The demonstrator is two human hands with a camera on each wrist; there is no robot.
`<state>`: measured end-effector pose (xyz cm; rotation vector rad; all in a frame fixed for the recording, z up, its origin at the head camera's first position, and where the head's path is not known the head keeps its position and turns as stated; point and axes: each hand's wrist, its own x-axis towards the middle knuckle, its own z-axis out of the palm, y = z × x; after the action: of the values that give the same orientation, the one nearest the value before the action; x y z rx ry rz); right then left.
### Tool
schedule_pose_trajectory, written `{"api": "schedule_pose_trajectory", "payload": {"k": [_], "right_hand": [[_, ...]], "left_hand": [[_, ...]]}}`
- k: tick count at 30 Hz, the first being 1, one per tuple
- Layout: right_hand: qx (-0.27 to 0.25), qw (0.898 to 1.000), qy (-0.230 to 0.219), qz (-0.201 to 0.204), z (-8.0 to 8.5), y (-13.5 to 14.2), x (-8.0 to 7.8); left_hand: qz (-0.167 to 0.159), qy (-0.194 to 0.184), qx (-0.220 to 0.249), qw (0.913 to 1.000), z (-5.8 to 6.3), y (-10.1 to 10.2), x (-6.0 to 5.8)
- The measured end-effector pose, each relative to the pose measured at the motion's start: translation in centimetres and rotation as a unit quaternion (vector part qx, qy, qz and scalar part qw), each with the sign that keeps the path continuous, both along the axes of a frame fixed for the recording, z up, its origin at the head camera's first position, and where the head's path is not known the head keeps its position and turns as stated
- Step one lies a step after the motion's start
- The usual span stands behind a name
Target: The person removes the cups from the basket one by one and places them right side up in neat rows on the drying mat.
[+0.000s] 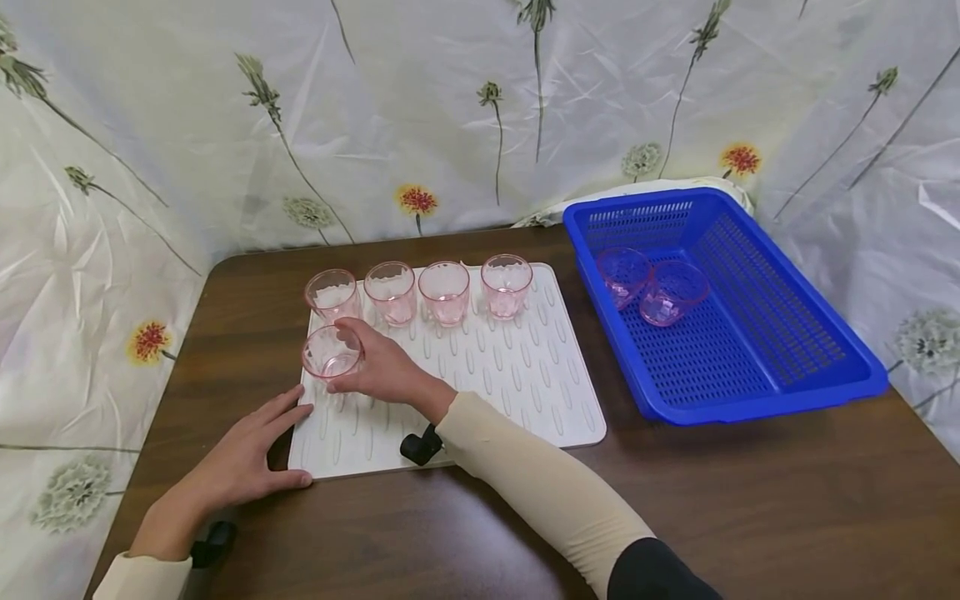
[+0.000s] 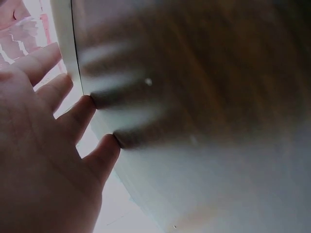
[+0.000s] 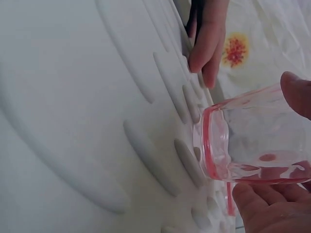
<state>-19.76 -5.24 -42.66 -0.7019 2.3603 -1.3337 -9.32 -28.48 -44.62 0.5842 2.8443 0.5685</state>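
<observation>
My right hand (image 1: pixel 393 368) grips a clear pink glass (image 1: pixel 324 360) by its side, over the left part of the white ridged mat (image 1: pixel 517 392). In the right wrist view this tumbler (image 3: pixel 262 138) stands between thumb and fingers, one end close to the mat's surface. My left hand (image 1: pixel 232 462) lies with fingers spread at the mat's left edge, the fingertips touching the table's side of it in the left wrist view. Behind the held glass, several matching pink glasses (image 1: pixel 446 296) form a row along the mat's back edge.
To the right, a blue perforated plastic basket (image 1: pixel 757 408) has two more pink glasses (image 1: pixel 678 292) lying in its left part. A brown wooden table (image 1: pixel 420 537) carries everything. Flower-patterned fabric (image 1: pixel 420 108) hangs along the back and sides.
</observation>
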Motion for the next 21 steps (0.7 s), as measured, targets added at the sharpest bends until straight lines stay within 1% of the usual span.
{"api": "schedule_pose_trajectory", "payload": {"k": [9,21], "right_hand": [[-0.004,1.000,0.004,-0.013,-0.62,-0.62,0.09],[0.001,1.000,-0.003,-0.019,-0.88,-0.89,0.16]], "left_hand": [[0.000,-0.001,0.000,1.0000,0.05,0.07,0.10],[-0.002,0.002,0.004,1.0000,0.03,0.10,0.15]]}}
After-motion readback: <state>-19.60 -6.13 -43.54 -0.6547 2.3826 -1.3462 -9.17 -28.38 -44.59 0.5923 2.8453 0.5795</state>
